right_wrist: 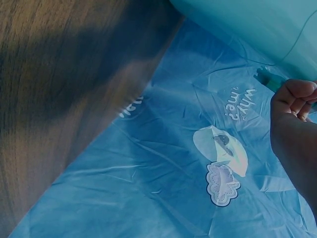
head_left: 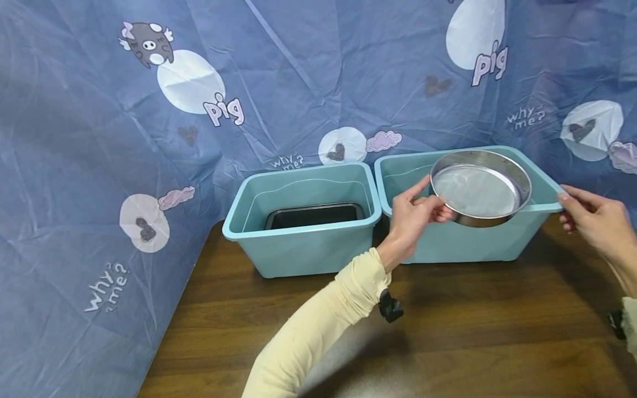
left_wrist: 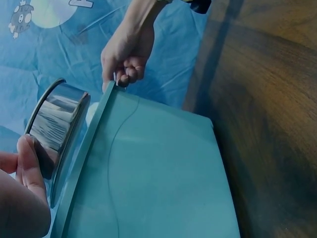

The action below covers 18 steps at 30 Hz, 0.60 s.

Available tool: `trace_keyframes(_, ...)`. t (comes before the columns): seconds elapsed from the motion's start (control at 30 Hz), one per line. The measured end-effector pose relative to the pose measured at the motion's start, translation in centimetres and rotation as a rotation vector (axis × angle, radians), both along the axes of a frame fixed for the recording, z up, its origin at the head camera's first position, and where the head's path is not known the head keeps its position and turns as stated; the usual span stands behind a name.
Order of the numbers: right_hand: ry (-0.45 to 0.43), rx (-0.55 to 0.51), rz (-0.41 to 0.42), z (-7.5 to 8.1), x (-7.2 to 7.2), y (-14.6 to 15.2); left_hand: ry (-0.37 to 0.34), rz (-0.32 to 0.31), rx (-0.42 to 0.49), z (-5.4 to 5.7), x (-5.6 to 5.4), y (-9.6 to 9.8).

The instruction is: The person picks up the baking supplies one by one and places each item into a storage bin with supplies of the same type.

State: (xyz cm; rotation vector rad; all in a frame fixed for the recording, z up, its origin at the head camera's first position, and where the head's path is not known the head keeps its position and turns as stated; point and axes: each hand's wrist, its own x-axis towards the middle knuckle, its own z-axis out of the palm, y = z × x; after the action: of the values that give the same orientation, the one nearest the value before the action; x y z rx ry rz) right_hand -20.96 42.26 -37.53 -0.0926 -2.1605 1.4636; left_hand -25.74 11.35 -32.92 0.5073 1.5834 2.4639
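A round metal sieve [head_left: 478, 190] with a fine mesh bottom is tilted above the right-hand teal bin [head_left: 463, 246]. My left hand [head_left: 413, 218] pinches the sieve's near left edge between thumb and fingers. At the bin's right front corner, my right hand [head_left: 597, 215] grips the rim, thumb on top. The left wrist view shows the sieve [left_wrist: 57, 119] side-on beside the bin's rim, with the left fingers [left_wrist: 29, 166] on it. In the right wrist view the right hand [right_wrist: 297, 114] is at the bin's edge. The bin's floor is mostly hidden by the sieve and hand.
Left of that bin stands a second teal bin [head_left: 308, 251] with a dark rectangular tray [head_left: 318, 215] inside. Both bins stand on a wooden table [head_left: 448, 331], against a blue printed cloth [head_left: 298, 72] hung behind and along the left side.
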Motion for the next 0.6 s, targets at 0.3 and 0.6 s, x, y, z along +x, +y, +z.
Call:
trace_keyframes(0.3, 0.028, -0.042, 0.026, -0.13, 0.15, 0.22, 0.001, 0.015, 0.0, 0.44, -0.04, 0.32)
trace_keyframes(0.6, 0.01, 0.001, 0.011, -0.17, 0.12, 0.15, -0.003, 0.039, -0.001, 0.69, -0.63, 0.11)
